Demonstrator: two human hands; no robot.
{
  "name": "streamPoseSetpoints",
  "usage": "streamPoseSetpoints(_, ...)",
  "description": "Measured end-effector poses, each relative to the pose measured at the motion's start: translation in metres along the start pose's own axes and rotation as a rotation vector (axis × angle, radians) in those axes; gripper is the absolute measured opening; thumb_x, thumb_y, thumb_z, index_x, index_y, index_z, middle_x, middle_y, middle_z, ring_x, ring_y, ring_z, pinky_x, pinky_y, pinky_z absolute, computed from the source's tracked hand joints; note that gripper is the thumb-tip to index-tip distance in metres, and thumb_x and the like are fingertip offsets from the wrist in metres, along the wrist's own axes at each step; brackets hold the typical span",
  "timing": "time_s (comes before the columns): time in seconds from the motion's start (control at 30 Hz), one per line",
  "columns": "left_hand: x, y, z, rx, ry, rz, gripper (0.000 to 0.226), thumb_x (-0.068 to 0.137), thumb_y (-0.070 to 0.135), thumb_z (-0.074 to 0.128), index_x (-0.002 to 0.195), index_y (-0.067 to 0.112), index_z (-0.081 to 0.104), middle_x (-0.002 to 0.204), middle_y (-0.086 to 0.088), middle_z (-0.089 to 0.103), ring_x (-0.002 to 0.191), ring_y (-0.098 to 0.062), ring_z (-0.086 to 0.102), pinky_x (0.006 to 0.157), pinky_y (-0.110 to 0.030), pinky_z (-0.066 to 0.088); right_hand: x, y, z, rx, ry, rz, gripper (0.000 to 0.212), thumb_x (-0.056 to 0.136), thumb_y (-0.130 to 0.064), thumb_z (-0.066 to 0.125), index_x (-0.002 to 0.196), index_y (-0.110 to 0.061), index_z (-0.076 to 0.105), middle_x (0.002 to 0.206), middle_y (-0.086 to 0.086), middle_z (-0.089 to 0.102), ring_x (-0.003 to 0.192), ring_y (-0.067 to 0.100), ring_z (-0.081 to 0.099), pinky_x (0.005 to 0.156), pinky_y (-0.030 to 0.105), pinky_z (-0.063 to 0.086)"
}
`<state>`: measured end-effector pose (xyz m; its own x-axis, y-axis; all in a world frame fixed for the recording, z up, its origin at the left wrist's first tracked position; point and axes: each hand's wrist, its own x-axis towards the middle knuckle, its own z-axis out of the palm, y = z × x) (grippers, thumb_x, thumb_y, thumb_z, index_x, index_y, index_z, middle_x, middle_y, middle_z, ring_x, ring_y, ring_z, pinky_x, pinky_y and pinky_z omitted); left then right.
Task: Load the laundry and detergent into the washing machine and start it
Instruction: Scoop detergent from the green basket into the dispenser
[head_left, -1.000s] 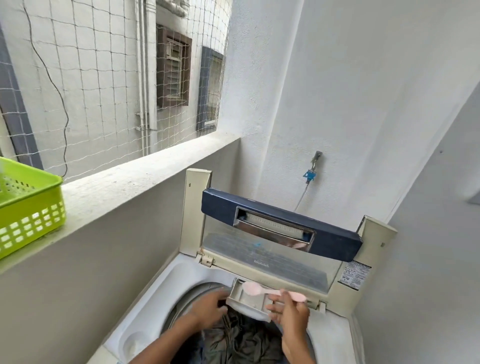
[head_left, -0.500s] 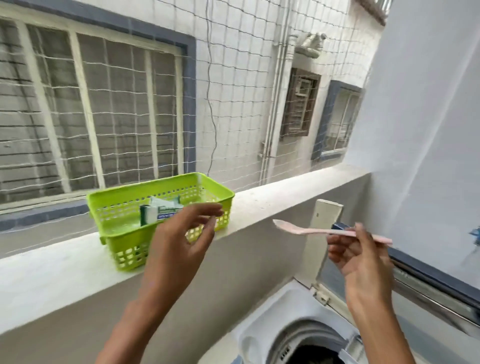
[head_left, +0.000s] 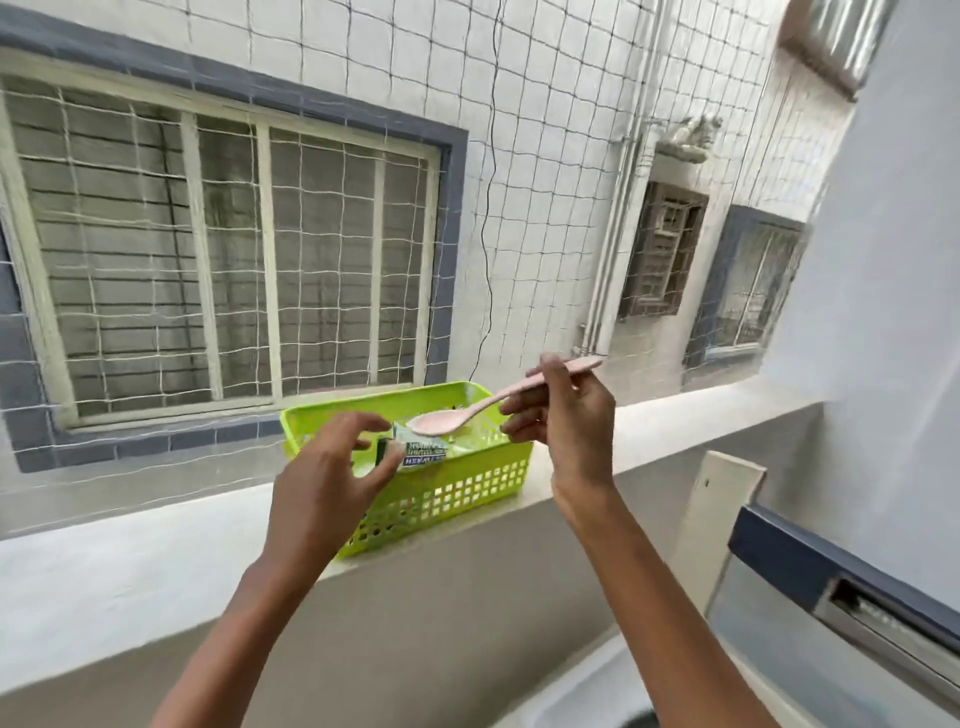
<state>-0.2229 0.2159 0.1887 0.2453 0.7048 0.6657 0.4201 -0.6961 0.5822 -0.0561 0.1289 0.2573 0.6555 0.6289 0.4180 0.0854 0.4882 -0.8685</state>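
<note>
A basket (head_left: 467, 488) sits on the ledge (head_left: 130, 561), a detergent packet (head_left: 423, 451) inside it; the washing machine (head_left: 831, 613) stands below, to the right.

the right hand (head_left: 563, 415) pinches a pink spoon (head_left: 467, 413) over a green basket (head_left: 457, 483) on the ledge (head_left: 104, 571); the left hand (head_left: 332, 478), fingers spread, reaches the detergent packet (head_left: 423, 451) inside.

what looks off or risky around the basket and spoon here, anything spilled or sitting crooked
No spill shows. The green basket sits skewed on the ledge, its near corner poking past the inner edge, so it could tip. The right hand holds the pink spoon over it; the left hand reaches, open, for the detergent packet.
</note>
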Motion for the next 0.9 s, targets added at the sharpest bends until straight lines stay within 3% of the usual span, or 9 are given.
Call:
streamPoseSetpoints(0.13,0.001,-0.002,-0.002,0.011,-0.031,-0.026,0.015,0.081,0.038,0.067,0.087,0.028,0.06,0.088,0.013,0.067,0.079,-0.007,0.067,0.067,-0.033,0.055,0.006,0.002,0.01,-0.167,-0.128,-0.078,0.027,0.097,-0.018,0.044,0.071,-0.013,0.051,0.052,0.009,0.057,0.033,0.015,0.049,0.035,0.019,0.04)
streamPoseSetpoints(0.27,0.003,-0.009,-0.006,-0.009,-0.095,0.004,0.013,0.081,0.037,0.067,0.084,0.03,0.057,0.094,0.014,0.069,0.08,-0.002,0.067,0.066,-0.025,0.053,0.007,0.001,0.019,-0.394,-0.4,-0.139,0.022,0.097,-0.023,0.045,0.078,-0.016,0.053,0.06,0.003,0.057,0.041,0.015,0.053,0.04,0.021,0.042)
streamPoseSetpoints(0.37,0.003,-0.008,-0.008,-0.015,-0.117,0.021,0.017,0.082,0.032,0.067,0.08,0.036,0.051,0.1,0.017,0.069,0.081,-0.001,0.067,0.066,-0.021,0.052,0.003,0.002,0.032,-0.656,-0.604,-0.251,0.025,0.097,-0.028,0.046,0.079,-0.011,0.051,0.062,0.002,0.06,0.053,0.02,0.055,0.055,0.033,0.048)
streamPoseSetpoints(0.47,0.002,-0.007,-0.009,0.013,-0.106,0.024,0.013,0.084,0.031,0.066,0.083,0.034,0.053,0.098,0.018,0.069,0.081,-0.001,0.068,0.066,-0.028,0.054,0.001,0.013,0.045,-0.97,-0.674,-0.341,0.026,0.096,-0.034,0.042,0.076,-0.017,0.046,0.069,0.004,0.063,0.065,0.022,0.054,0.068,0.041,0.049)
streamPoseSetpoints(0.57,0.002,-0.008,-0.007,0.042,-0.094,0.015,0.009,0.084,0.033,0.065,0.087,0.032,0.056,0.094,0.016,0.071,0.081,-0.003,0.069,0.067,-0.033,0.055,0.003,0.025,0.052,-0.855,-0.602,-0.206,0.028,0.094,-0.035,0.043,0.07,-0.019,0.047,0.067,0.008,0.064,0.057,0.019,0.054,0.063,0.046,0.051)
streamPoseSetpoints(0.7,0.003,-0.008,-0.008,0.039,-0.086,0.008,0.008,0.083,0.03,0.066,0.089,0.028,0.06,0.094,0.013,0.072,0.083,-0.006,0.07,0.066,-0.03,0.053,0.011,0.029,0.053,-0.522,-0.406,0.051,0.025,0.096,-0.021,0.044,0.076,-0.007,0.051,0.055,0.008,0.051,0.029,0.005,0.044,0.033,0.019,0.035)
streamPoseSetpoints(0.9,0.004,-0.007,-0.009,0.044,-0.069,-0.004,0.011,0.084,0.025,0.066,0.092,0.018,0.062,0.084,0.004,0.074,0.08,-0.011,0.071,0.066,-0.03,0.052,0.019,0.035,0.035,-0.138,-0.083,0.254,0.028,0.093,-0.017,0.043,0.069,-0.007,0.051,0.046,0.006,0.049,0.028,0.014,0.039,0.034,0.016,0.029)
